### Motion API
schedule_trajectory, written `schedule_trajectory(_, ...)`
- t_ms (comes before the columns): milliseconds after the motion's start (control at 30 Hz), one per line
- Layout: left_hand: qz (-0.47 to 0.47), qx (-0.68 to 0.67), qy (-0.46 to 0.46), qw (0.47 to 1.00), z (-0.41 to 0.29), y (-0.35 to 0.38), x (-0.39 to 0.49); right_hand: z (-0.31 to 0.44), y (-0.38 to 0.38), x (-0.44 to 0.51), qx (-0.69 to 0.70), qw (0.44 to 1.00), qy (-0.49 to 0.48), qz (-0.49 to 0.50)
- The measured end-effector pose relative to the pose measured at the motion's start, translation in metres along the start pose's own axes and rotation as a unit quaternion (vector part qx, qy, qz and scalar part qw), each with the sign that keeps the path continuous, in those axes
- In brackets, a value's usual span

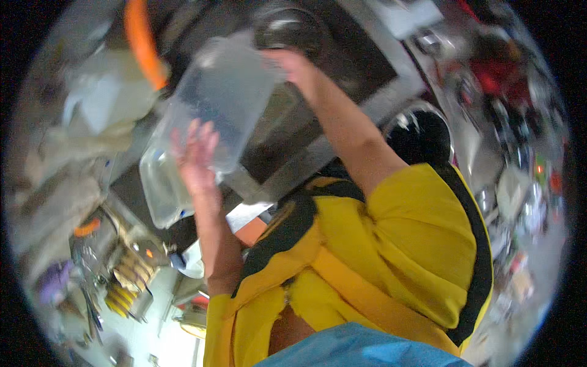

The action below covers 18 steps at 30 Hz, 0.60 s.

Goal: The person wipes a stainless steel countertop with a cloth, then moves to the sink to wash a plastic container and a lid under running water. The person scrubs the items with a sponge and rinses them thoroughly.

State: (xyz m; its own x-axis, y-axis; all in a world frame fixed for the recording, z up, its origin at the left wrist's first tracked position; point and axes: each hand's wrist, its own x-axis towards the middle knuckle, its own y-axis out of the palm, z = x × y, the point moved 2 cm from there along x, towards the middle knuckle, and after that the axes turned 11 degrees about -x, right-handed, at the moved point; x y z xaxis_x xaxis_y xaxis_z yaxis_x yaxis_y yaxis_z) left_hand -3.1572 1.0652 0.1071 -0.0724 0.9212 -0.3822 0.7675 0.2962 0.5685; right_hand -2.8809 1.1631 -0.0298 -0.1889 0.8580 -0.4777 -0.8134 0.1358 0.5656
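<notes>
A large translucent plastic container is tilted in front of me. My right hand grips its far right edge. Against its near left side is my left hand, fingers spread; blur hides whether that hand bears on the wall. A second clear plastic tub or lid with rounded corners sits just below and left of my left hand, partly covered by it. Under the containers lies a dark recessed area, apparently a sink basin, with a grey rim.
An orange hose hangs down at upper left. A dark round vessel stands beyond my right hand. Near my right forearm is a black round pot or bucket. Blurred kitchen-like clutter fills the right side; a pale cloth or bag lies at left.
</notes>
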Motion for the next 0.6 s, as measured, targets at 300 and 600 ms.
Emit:
schedule_trajectory(300,-0.008,0.419,0.144,0.897,-0.011,0.014,0.047,0.103,0.078,-0.093,-0.318,0.809,-0.358,-0.340)
schedule_trajectory(600,0.038,0.142,-0.146,0.978,0.003,0.069,0.043,0.026,0.152,-0.144,-0.580,0.631,-0.492,-0.154)
